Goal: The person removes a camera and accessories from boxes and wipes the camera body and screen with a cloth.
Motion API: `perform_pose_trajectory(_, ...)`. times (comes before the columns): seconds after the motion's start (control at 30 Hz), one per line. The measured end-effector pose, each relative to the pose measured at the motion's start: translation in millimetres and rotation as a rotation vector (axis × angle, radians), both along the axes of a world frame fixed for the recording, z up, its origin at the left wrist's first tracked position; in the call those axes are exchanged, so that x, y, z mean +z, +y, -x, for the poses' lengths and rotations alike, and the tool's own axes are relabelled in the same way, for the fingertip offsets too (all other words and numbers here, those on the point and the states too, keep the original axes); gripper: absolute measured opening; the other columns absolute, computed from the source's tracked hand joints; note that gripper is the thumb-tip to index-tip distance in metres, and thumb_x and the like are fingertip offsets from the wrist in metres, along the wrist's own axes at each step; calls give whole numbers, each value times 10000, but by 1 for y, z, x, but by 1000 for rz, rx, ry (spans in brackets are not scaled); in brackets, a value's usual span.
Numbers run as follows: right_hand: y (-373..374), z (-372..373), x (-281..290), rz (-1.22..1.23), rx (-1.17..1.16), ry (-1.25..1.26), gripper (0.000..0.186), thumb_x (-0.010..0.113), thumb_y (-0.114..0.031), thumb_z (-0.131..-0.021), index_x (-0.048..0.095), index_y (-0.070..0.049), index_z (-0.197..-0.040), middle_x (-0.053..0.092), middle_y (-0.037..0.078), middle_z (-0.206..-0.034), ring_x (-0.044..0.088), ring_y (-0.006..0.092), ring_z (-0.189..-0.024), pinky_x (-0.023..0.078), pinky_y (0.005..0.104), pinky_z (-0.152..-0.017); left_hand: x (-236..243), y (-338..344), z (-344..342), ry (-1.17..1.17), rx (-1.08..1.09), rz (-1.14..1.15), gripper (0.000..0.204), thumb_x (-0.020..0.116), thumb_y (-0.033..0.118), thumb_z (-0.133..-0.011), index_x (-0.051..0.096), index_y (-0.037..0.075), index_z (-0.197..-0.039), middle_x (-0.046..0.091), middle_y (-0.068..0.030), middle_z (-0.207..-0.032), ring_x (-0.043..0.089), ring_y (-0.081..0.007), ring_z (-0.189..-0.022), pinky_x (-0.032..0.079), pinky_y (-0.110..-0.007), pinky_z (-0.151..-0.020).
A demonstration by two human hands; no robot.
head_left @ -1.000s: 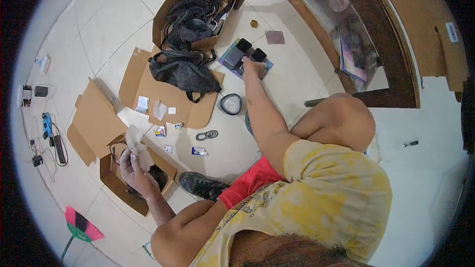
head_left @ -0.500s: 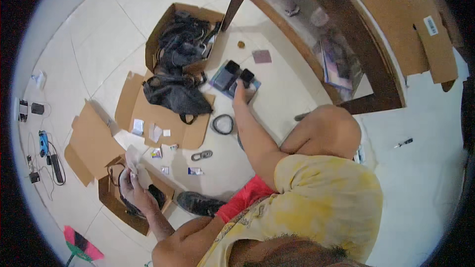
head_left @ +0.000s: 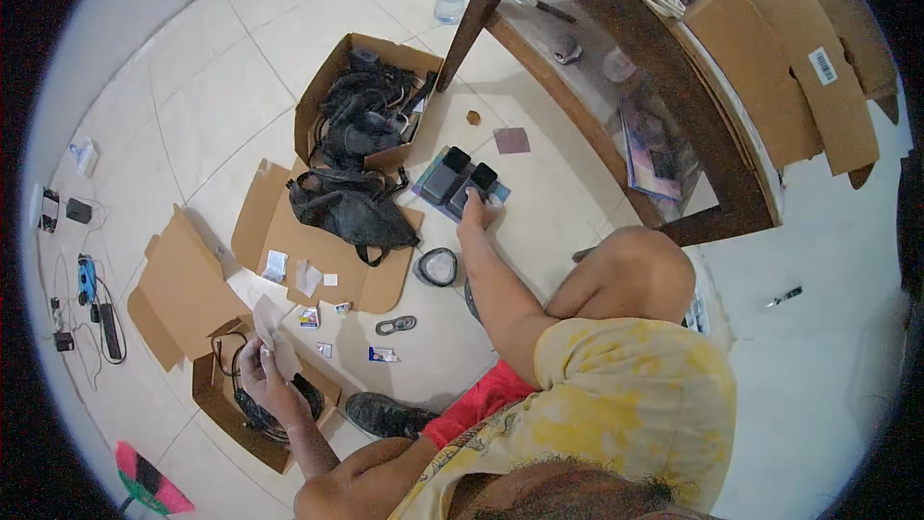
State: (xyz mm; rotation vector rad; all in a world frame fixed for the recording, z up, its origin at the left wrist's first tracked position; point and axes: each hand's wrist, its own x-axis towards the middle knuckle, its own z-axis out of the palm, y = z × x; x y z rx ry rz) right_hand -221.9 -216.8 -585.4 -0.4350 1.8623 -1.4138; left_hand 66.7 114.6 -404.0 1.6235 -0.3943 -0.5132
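My left hand (head_left: 264, 375) is closed on a thin white tissue (head_left: 272, 321), above an open cardboard box (head_left: 223, 417) that holds black cables. Farther off, my right hand (head_left: 475, 213) reaches to the floor, its fingers closed about the near end of a dark grey box-like item (head_left: 474, 191) with a black top. Beside that lies a similar dark item (head_left: 446, 176). Both rest on a colourful flat booklet (head_left: 423, 188). My fingertips are partly hidden there.
A cardboard box (head_left: 305, 125) full of black gear stands ahead, with a black bag (head_left: 346, 209) on flattened cardboard (head_left: 390, 291). A round dark-rimmed container (head_left: 437, 268) and small packets (head_left: 382, 354) lie near my shoe (head_left: 388, 415). A wooden glass-topped table (head_left: 717, 220) stands right.
The view has shifted, so the floor items sit lower in the picture. The tissue in my left hand now hangs more spread out. My right hand stays at the dark item.
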Motion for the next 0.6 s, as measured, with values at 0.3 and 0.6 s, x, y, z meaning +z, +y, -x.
perform_pose_trajectory(0.3,-20,-9,48,276,-37,557,657,710,-248,-849,408,70,-1339,416,262,-1388,421,370,-1262,371,449,-1052,-21,11,-20,924,-60,618,384,445,218,-1027,514,-35,-1308,553,-158,-1339,556,-269,-1214,448,-411,-1057)
perform_pose_trajectory(0.6,-110,-74,467,1560,258,477,670,776,-343,-811,451,26,-1265,528,178,-1199,503,256,-1102,434,405,-918,-31,2,-1,685,-176,212,353,499,180,-1010,527,-9,-1306,617,-135,-1241,588,-251,-1151,456,-366,-1046)
